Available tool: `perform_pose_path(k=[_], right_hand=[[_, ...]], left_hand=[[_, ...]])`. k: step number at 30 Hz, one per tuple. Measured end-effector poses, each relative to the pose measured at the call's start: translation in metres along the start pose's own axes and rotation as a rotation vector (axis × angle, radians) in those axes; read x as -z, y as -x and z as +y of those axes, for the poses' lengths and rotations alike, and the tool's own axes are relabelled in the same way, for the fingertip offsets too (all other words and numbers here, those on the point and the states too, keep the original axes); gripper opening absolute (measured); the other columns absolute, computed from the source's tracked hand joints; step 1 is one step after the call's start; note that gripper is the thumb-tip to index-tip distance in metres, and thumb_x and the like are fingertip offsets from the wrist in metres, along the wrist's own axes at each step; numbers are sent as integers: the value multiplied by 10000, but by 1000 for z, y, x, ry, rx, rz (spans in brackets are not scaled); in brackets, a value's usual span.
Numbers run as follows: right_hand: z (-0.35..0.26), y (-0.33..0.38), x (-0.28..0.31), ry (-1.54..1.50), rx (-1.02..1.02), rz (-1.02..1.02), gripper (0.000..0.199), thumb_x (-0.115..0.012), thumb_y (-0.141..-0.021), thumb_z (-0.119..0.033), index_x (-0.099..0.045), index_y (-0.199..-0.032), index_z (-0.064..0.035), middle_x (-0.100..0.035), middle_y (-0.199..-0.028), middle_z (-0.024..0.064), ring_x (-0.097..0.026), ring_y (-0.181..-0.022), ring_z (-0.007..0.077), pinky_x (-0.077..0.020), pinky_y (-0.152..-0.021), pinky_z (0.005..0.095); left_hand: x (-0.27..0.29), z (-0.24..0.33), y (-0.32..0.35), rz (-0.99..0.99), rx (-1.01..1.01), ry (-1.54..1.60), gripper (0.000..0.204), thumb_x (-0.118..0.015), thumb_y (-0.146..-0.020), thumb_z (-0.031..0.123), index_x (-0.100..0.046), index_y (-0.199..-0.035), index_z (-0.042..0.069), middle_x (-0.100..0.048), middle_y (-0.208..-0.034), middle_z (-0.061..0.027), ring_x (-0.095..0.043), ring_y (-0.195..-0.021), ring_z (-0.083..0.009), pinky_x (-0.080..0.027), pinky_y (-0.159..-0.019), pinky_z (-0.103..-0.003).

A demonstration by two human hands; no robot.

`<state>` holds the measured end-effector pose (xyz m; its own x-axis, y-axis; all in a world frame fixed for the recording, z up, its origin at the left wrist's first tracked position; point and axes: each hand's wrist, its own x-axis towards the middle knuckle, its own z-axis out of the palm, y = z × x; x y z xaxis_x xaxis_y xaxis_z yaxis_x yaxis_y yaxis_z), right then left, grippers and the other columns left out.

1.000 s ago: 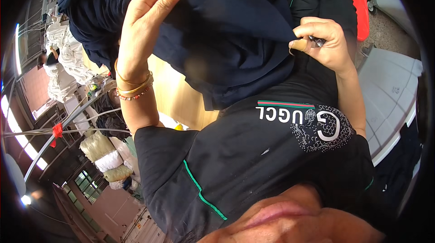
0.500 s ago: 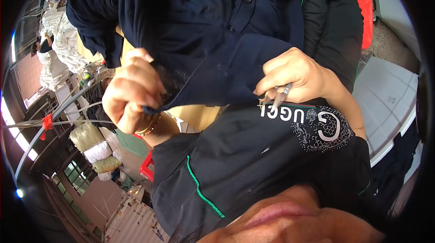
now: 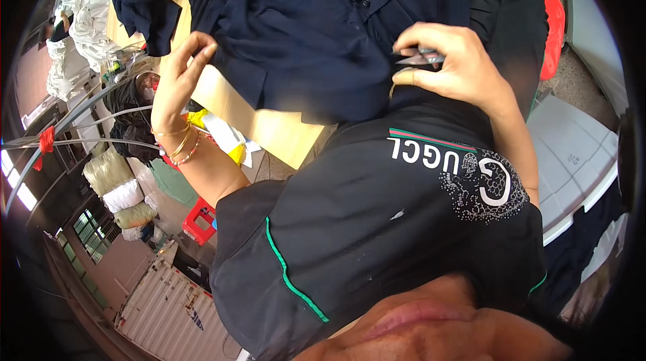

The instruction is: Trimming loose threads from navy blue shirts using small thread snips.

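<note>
A dark navy buttoned garment (image 3: pixel 316 31) lies spread over a pale wooden table (image 3: pixel 269 129). My left hand (image 3: pixel 176 82), with thin bracelets on the wrist, is at the garment's left edge; its fingers are spread and the fingertips touch the cloth. My right hand (image 3: pixel 457 68) rests on the garment's near edge and pinches a small pair of metal thread snips (image 3: pixel 418 58) between thumb and fingers. My black top with a green stripe fills the lower middle of the view.
A pile of white cloth (image 3: pixel 81 24) lies at the upper left, beyond curved metal rails (image 3: pixel 74 125). Stuffed sacks (image 3: pixel 114 179) and a red stool (image 3: pixel 199 223) are on the floor below. A red item (image 3: pixel 553 31) and white slabs (image 3: pixel 572 152) sit at the right.
My left hand let go of the bunched garment and moved out to its left edge with fingers open. The garment dropped flatter onto the table. My right hand stayed on the snips.
</note>
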<state>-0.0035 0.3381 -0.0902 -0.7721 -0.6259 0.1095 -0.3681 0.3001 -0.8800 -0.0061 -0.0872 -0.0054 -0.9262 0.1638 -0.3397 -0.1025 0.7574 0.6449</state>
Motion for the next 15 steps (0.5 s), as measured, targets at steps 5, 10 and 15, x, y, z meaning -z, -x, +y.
perform_pose_path(k=[5,10,15], right_hand=[[9,2,-26,20,46,-5,227,-785,-790,-97,-694,-993,-50,-655,-747,68,-640,-642,209,-489,-599,307],[2,-1,-28,-162,-154,-51,301,-793,-839,-152,-713,-1112,-55,-543,-663,-2,-518,-601,60,-458,-612,250],[6,-12,-42,-264,-211,-15,281,-811,-823,-162,-708,-1032,-5,-517,-653,-44,-466,-626,28,-381,-582,223]], left_hand=[[-8,-15,-14,143,-8,75,161,-629,-986,152,-617,-1004,-8,-557,-801,21,-465,-776,-50,-388,-697,-202],[-12,13,-15,498,-205,-563,94,-640,-931,75,-667,-980,-1,-678,-942,-154,-660,-880,-313,-511,-790,-339],[-55,63,-42,363,-582,-304,240,-685,-902,51,-695,-1142,49,-682,-1131,-109,-641,-1090,-271,-479,-957,-329]])
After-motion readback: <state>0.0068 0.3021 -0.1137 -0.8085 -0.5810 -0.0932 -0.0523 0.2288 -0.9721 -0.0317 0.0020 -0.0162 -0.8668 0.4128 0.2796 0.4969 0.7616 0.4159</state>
